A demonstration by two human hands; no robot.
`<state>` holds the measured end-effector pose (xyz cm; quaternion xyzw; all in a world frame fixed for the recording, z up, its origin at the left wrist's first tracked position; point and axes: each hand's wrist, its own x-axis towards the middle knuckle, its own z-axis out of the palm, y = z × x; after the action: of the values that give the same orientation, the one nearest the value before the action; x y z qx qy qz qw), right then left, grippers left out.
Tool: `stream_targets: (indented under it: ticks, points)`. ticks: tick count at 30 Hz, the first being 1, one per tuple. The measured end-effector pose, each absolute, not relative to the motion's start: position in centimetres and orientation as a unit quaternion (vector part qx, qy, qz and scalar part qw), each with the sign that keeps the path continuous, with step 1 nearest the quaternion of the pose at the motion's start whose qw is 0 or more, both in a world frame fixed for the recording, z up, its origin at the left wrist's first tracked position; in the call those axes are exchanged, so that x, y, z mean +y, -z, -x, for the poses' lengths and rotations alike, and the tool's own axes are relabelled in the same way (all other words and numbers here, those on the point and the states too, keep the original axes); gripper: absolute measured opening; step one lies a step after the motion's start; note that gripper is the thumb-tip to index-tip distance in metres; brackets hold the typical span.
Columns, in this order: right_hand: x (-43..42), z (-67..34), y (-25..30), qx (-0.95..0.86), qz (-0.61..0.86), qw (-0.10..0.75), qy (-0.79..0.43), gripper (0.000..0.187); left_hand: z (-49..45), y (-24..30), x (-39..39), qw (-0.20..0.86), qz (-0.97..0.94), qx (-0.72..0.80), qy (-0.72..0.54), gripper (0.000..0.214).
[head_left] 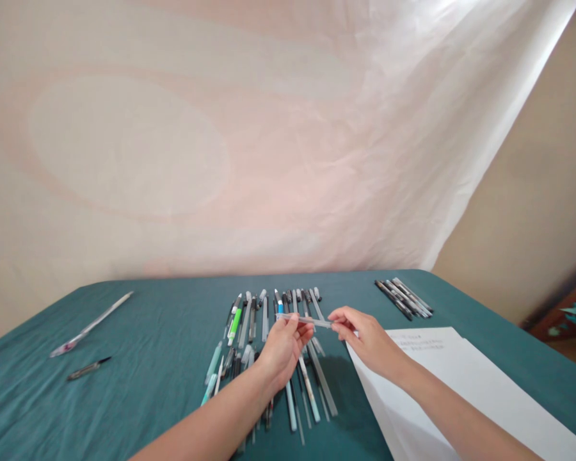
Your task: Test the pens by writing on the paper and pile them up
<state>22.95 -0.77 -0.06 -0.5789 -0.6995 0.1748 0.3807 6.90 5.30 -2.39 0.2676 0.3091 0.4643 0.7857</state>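
A thin translucent pen [319, 322] is held nearly level between my two hands, above the rows of pens. My left hand [287, 349] pinches its left part between thumb and fingers, palm turned up. At the right end, the fingertips of my right hand [358, 330] are closed on the same pen. Under and around my left hand lie many pens in two rough rows, among them a green pen [235, 325], a blue-banded pen [280, 302] and a pale teal pen [214, 362]. My left hand and forearm hide part of the nearer row.
White paper sheets [441, 384] with faint handwriting lie under my right forearm. A small group of pens [403, 299] rests at the back right. On the left of the green cloth [158, 358] are a long clear-wrapped stick [93, 323] and a single dark pen [87, 369].
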Motion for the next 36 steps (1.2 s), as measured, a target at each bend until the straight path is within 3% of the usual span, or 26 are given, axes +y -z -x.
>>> stream_targets:
  ticks: [8, 23, 36]
  points:
    - [-0.83, -22.58, 0.53, -0.674, 0.581, 0.402, -0.215, 0.017, -6.90, 2.49, 5.21, 0.776, -0.274, 0.314, -0.474, 0.014]
    - [-0.71, -22.48, 0.72, -0.736, 0.535, 0.414, -0.021, 0.008, -6.86, 2.69, 5.43, 0.753, -0.285, 0.340, -0.486, 0.012]
    - [-0.90, -22.43, 0.77, -0.756, 0.526, 0.389, -0.006, 0.007, -6.78, 3.01, 5.64, 0.733, -0.302, 0.350, -0.498, 0.011]
